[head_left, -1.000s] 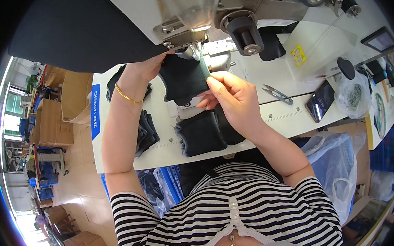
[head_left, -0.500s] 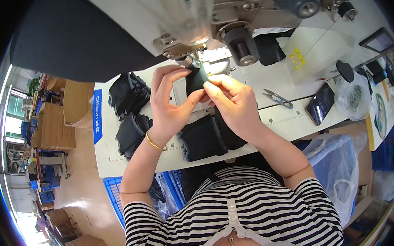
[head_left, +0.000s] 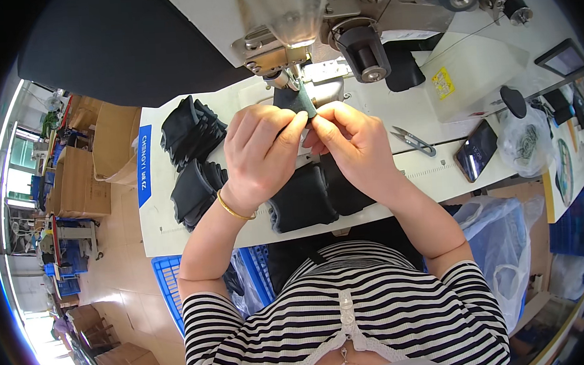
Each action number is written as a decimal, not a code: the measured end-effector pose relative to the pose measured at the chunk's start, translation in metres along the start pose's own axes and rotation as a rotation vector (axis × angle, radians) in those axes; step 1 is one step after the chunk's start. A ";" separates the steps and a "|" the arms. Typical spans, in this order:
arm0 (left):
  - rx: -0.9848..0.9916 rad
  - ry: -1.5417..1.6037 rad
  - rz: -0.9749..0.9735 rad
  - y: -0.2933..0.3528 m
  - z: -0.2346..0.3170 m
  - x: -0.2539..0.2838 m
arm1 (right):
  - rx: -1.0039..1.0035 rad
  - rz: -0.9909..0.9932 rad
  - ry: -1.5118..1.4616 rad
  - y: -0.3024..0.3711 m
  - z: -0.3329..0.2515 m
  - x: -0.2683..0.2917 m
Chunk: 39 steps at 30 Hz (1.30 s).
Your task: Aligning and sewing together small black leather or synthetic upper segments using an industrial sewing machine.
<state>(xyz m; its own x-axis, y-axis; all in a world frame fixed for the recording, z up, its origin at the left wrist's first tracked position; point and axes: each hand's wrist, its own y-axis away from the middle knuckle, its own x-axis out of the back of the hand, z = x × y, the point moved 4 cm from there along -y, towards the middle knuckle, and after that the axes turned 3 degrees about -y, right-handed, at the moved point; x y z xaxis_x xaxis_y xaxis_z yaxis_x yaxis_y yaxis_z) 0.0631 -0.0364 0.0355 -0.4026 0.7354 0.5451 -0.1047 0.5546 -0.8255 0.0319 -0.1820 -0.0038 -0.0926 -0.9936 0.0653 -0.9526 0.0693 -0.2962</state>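
Observation:
A dark fabric piece (head_left: 295,100) lies under the needle area of a sewing machine (head_left: 278,63). My left hand (head_left: 263,147) is closed, thumb and forefinger pinching the fabric's near edge. Right beside it, my right hand (head_left: 353,138) pinches the same edge, its fingertips almost touching the left ones. Where the far end of the cloth meets the machine's foot is partly hidden by metal parts. Just below my hands, on the table, sit stacks of black fabric pieces (head_left: 301,198).
More black fabric stacks (head_left: 192,132) stand at the table's left. Thread snips (head_left: 413,141) and a phone (head_left: 475,151) lie to the right, near a clear plastic bag (head_left: 525,143). A blue basket (head_left: 169,280) is below the table's left edge; a plastic bag (head_left: 493,250) hangs at the right.
My left hand has gone from open fingers around the fabric to a pinch at its near edge, beside the right hand. The fabric's near end is now gathered narrower between both.

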 end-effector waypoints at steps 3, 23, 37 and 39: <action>-0.052 -0.008 0.018 0.000 0.002 0.000 | 0.003 -0.014 -0.044 0.000 -0.003 -0.001; -0.217 -0.085 -0.010 0.005 0.002 0.000 | -0.109 -0.001 -0.173 -0.005 -0.002 -0.003; -0.234 -0.176 0.057 0.009 -0.006 -0.003 | -0.081 0.041 -0.234 -0.007 0.001 -0.008; -0.252 -0.195 0.064 0.009 -0.009 -0.004 | -0.066 0.058 -0.229 -0.009 0.002 -0.008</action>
<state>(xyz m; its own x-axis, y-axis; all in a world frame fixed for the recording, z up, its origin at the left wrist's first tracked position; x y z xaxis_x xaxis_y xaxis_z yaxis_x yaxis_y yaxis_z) 0.0723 -0.0310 0.0276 -0.5699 0.6970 0.4351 0.1452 0.6066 -0.7816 0.0419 -0.1744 -0.0037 -0.0868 -0.9816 -0.1704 -0.9652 0.1252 -0.2296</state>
